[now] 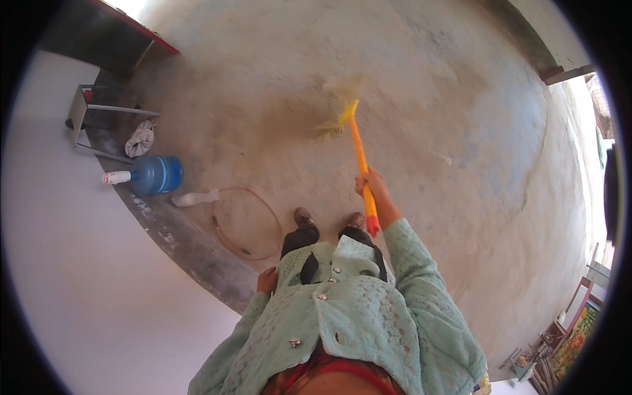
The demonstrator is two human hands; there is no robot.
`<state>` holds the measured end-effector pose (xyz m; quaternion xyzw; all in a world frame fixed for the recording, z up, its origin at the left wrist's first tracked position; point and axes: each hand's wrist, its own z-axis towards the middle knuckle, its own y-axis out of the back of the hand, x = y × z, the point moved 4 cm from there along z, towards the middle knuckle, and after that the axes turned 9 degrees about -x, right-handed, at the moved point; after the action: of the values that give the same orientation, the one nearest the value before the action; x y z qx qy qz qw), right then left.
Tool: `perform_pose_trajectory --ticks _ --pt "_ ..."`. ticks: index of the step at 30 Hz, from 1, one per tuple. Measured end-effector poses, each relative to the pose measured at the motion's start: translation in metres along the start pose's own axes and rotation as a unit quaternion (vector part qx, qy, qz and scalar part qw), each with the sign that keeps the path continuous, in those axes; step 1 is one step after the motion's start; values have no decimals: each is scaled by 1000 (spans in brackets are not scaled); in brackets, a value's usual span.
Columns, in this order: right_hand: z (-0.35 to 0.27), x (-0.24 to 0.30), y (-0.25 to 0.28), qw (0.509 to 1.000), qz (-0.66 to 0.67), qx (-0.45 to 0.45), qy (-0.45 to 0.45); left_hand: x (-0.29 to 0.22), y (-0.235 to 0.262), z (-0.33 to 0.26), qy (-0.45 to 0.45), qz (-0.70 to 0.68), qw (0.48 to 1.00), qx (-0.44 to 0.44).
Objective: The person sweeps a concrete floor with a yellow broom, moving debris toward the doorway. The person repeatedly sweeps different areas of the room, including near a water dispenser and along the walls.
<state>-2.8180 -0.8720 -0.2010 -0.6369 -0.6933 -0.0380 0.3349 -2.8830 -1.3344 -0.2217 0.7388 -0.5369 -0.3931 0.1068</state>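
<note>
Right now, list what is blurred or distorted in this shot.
Head view: the broom bristles smear with motion blur; the fisheye bends the wall base into a curve; the corners go black; bright daylight washes out the white wall.

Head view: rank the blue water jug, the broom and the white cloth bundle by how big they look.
1. broom, longest
2. blue water jug
3. white cloth bundle, smallest

The right hand grips the broom, nearer the camera, so its lead is unsure.
</note>
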Motion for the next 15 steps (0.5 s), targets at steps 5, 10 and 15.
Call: perform_pose_trajectory --ticks 5,10,15 --pt "-102 45 71 990 -84 -64 91 1 -5 29 -54 0 999 -3" --pt "-214 67 135 963 -116 -210 122 -17 -12 39 -72 15 997 -4" --pt "-228 38 199 950 -22 -296 99 -25 -14 36 -94 29 995 -8"
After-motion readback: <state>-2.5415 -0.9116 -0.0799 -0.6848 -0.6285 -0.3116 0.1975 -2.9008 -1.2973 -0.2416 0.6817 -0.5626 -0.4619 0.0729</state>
